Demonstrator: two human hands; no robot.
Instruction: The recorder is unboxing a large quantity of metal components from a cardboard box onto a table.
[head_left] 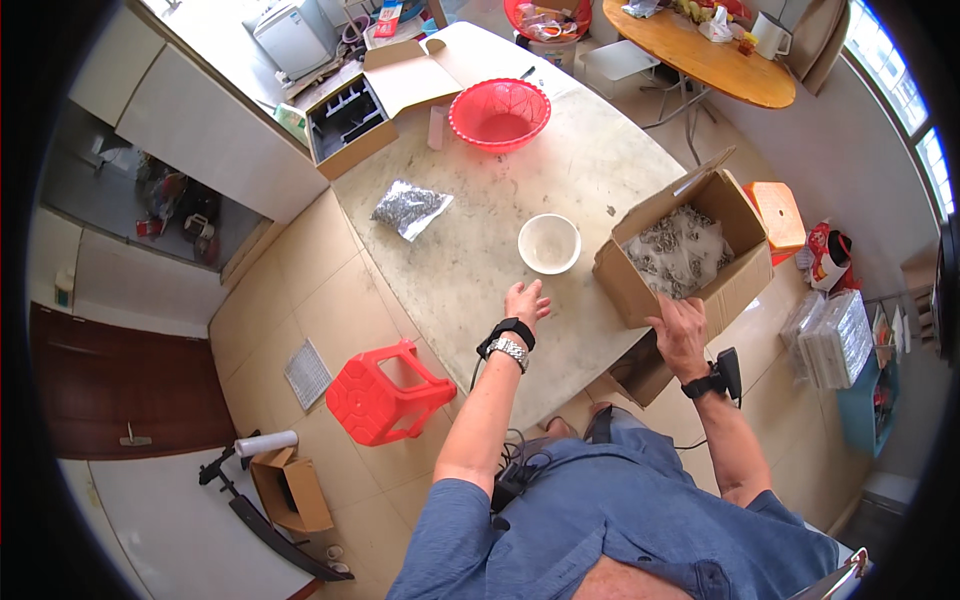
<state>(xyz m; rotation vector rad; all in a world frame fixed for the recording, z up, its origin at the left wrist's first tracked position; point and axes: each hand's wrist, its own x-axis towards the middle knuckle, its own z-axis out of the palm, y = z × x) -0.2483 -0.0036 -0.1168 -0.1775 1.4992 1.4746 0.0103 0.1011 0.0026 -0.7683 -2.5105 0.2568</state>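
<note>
My left hand [527, 303] hovers over the table just short of a white bowl [549, 244], its fingers loosely bent and apart, with nothing in them. At the near edge of an open cardboard box [637, 284], my right hand [682, 338] grips the cardboard wall, fingers over the rim. Inside that box lie clear plastic bags [678, 250] of small greyish metal-looking pieces, too small to name. A similar filled clear bag [412, 208] rests on the table further left. Beyond the bowl sits a red plastic basket [500, 117].
The pale table [470, 250] has a rounded corner at the far right. An open carton with black dividers [350, 120] stands at the far left. A red stool [380, 395] is on the floor to my left. Another cardboard box [640, 372] is below the table edge, near my legs.
</note>
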